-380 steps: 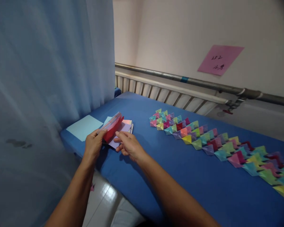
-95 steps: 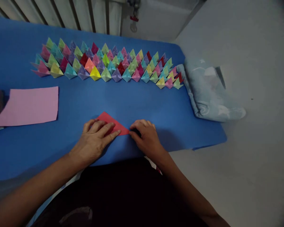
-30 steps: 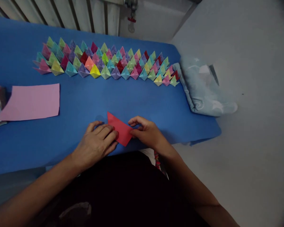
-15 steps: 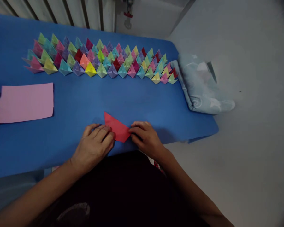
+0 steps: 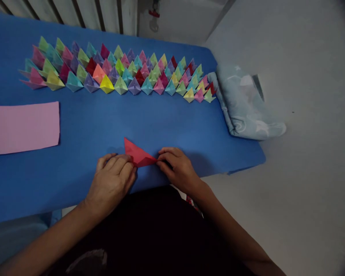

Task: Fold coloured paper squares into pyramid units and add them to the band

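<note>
The red paper (image 5: 138, 154), folded with a peak at its upper left and a narrow tip at its right, lies between our two hands, just above the near edge of the blue table (image 5: 103, 122). Our left hand (image 5: 112, 178) has its fingers together, clamped on the paper's left end, and our right hand (image 5: 176, 165) pinches the right tip between thumb and fingers. Just below our grip is our dark shirt (image 5: 149, 234). Left of the grip, well apart from it, a pink sheet (image 5: 24, 128) lies flat. Beyond both hands, rows of colorful folded papers (image 5: 134, 88) stand close together across the table. Right of the grip and farther off, a folded blanket (image 5: 247, 107) rests by the wall (image 5: 310, 172). Farthest beyond our grip are the radiator (image 5: 89, 15) and a red valve handle (image 5: 154, 13).
</note>
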`<control>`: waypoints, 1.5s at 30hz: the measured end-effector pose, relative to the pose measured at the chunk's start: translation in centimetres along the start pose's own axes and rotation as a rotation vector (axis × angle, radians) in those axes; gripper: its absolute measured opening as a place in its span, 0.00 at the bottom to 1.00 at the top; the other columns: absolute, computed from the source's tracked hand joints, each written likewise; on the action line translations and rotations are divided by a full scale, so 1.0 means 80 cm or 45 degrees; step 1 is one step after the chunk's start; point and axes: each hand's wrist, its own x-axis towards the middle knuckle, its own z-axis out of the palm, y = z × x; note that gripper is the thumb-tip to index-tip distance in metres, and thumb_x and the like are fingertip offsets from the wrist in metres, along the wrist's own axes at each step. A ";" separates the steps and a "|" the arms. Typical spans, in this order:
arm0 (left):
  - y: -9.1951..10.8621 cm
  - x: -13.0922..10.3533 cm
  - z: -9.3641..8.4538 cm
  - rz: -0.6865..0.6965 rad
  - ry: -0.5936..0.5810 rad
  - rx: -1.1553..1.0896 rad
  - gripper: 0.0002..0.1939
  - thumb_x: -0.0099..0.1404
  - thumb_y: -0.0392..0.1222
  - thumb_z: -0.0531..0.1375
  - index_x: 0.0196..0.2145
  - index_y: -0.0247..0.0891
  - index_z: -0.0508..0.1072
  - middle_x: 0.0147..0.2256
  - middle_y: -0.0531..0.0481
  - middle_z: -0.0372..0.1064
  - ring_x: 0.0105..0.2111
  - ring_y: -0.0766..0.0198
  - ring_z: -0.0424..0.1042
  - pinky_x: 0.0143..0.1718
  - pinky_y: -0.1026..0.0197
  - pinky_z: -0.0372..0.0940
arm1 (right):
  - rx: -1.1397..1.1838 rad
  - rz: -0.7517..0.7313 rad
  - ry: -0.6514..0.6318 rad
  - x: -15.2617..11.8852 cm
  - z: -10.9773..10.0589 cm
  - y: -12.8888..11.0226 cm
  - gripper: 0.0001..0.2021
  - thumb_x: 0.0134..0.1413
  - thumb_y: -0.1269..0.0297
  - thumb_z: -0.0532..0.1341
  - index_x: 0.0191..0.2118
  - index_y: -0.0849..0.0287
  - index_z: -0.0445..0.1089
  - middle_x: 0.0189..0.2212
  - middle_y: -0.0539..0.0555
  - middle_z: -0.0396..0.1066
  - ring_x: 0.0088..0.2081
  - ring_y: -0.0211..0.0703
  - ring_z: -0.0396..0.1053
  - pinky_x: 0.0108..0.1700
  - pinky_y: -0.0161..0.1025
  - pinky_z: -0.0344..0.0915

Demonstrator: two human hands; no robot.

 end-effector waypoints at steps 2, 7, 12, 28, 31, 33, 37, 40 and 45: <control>0.001 0.001 0.001 -0.034 0.008 -0.017 0.07 0.70 0.35 0.55 0.35 0.36 0.72 0.42 0.41 0.76 0.41 0.53 0.74 0.46 0.47 0.64 | 0.009 0.050 -0.020 0.002 -0.002 -0.002 0.05 0.62 0.70 0.59 0.36 0.57 0.72 0.45 0.56 0.74 0.48 0.43 0.71 0.52 0.44 0.65; 0.001 0.001 0.003 -0.124 0.032 -0.108 0.07 0.70 0.36 0.55 0.36 0.35 0.72 0.44 0.39 0.75 0.42 0.53 0.74 0.44 0.48 0.64 | 0.045 0.117 -0.030 0.006 -0.003 -0.003 0.04 0.60 0.71 0.61 0.34 0.58 0.71 0.45 0.56 0.73 0.48 0.43 0.71 0.52 0.43 0.65; -0.001 0.000 0.006 -0.279 -0.004 -0.187 0.08 0.69 0.40 0.56 0.33 0.38 0.72 0.45 0.40 0.74 0.44 0.50 0.72 0.45 0.46 0.63 | 0.056 0.171 -0.019 0.008 -0.002 -0.006 0.05 0.60 0.71 0.60 0.32 0.58 0.71 0.45 0.55 0.73 0.47 0.43 0.70 0.51 0.42 0.65; 0.002 0.001 -0.005 0.121 -0.104 0.036 0.21 0.69 0.27 0.48 0.53 0.42 0.70 0.49 0.44 0.75 0.49 0.52 0.70 0.53 0.43 0.59 | 0.064 0.282 -0.161 0.022 -0.013 -0.007 0.04 0.55 0.72 0.62 0.31 0.57 0.66 0.35 0.50 0.66 0.36 0.39 0.65 0.38 0.37 0.60; -0.001 -0.011 -0.012 0.169 -0.146 0.054 0.23 0.69 0.25 0.46 0.55 0.39 0.68 0.50 0.44 0.76 0.47 0.52 0.73 0.54 0.41 0.57 | 0.037 0.265 -0.163 0.021 -0.013 -0.009 0.03 0.55 0.72 0.61 0.34 0.57 0.67 0.35 0.50 0.67 0.37 0.39 0.65 0.38 0.37 0.60; -0.003 -0.020 -0.016 0.175 -0.137 0.071 0.23 0.68 0.24 0.47 0.56 0.37 0.68 0.51 0.43 0.75 0.47 0.50 0.73 0.55 0.41 0.56 | -0.006 0.247 -0.174 0.020 -0.012 -0.013 0.05 0.56 0.73 0.60 0.37 0.57 0.68 0.38 0.52 0.68 0.39 0.41 0.66 0.41 0.38 0.61; -0.001 -0.030 -0.016 0.166 -0.115 0.096 0.22 0.67 0.24 0.47 0.55 0.32 0.70 0.52 0.40 0.75 0.47 0.49 0.74 0.54 0.42 0.57 | -0.186 0.225 -0.228 0.024 -0.007 -0.028 0.07 0.60 0.71 0.57 0.42 0.59 0.70 0.40 0.56 0.70 0.42 0.45 0.66 0.45 0.43 0.61; 0.001 -0.032 -0.012 0.137 -0.100 0.081 0.22 0.68 0.25 0.48 0.55 0.32 0.70 0.52 0.39 0.74 0.47 0.49 0.74 0.53 0.42 0.59 | -0.284 0.216 -0.245 0.031 -0.001 -0.038 0.05 0.61 0.67 0.57 0.36 0.59 0.70 0.36 0.56 0.70 0.38 0.46 0.65 0.41 0.43 0.59; -0.002 -0.038 -0.006 0.035 -0.018 -0.005 0.18 0.70 0.29 0.50 0.52 0.34 0.72 0.51 0.37 0.74 0.47 0.49 0.74 0.50 0.43 0.62 | -0.223 0.178 -0.262 0.037 0.001 -0.050 0.06 0.56 0.72 0.58 0.29 0.57 0.64 0.30 0.51 0.68 0.34 0.42 0.62 0.39 0.40 0.56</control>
